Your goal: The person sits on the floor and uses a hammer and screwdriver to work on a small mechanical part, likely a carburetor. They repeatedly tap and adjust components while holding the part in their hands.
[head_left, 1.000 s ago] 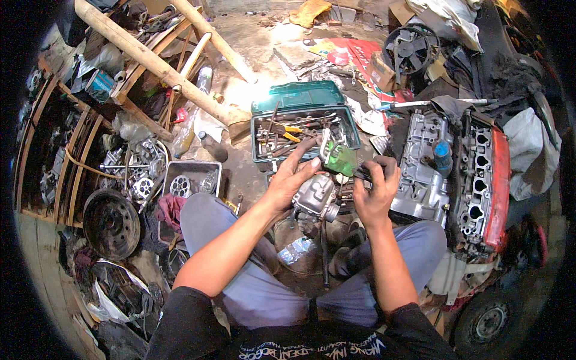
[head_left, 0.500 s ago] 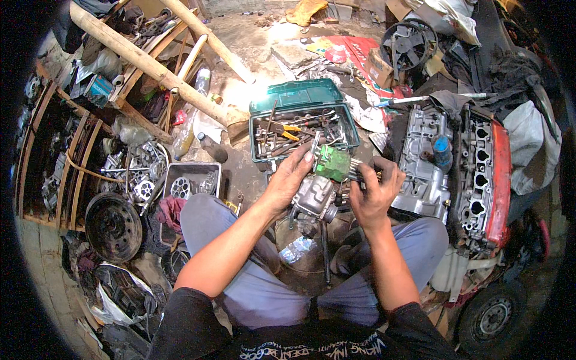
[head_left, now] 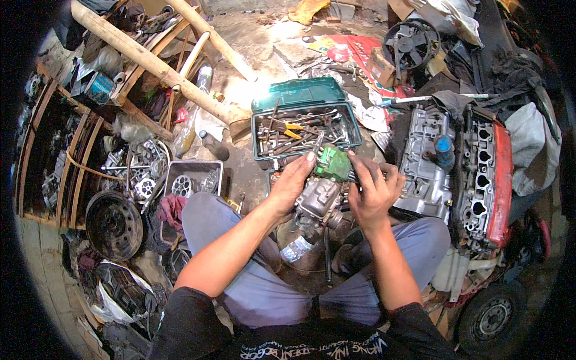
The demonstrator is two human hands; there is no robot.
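Observation:
My left hand (head_left: 293,180) is closed at the left side of a green plastic holder (head_left: 333,164), with thin metal rods sticking out of it like a hex key set. My right hand (head_left: 378,187) grips the holder's right side, its index fingertip at the top corner and its fingers curled. Just below the holder, between my hands, is a grey cast-metal carburetor (head_left: 319,195) with its round throat facing the lower right. My left fingers pass out of sight behind these parts, so whether they also support the carburetor cannot be told.
Beyond my hands stands an open green toolbox (head_left: 306,133) full of tools. Engine parts, including a cylinder head (head_left: 480,174), lie at the right. At the left are a grey parts bin (head_left: 221,174), a wheel rim (head_left: 114,225) and bamboo poles (head_left: 156,66).
The carburetor has turned slightly, its throat shifting right and down. My right index finger has come up to the green holder's top corner, and the rods by that hand show less.

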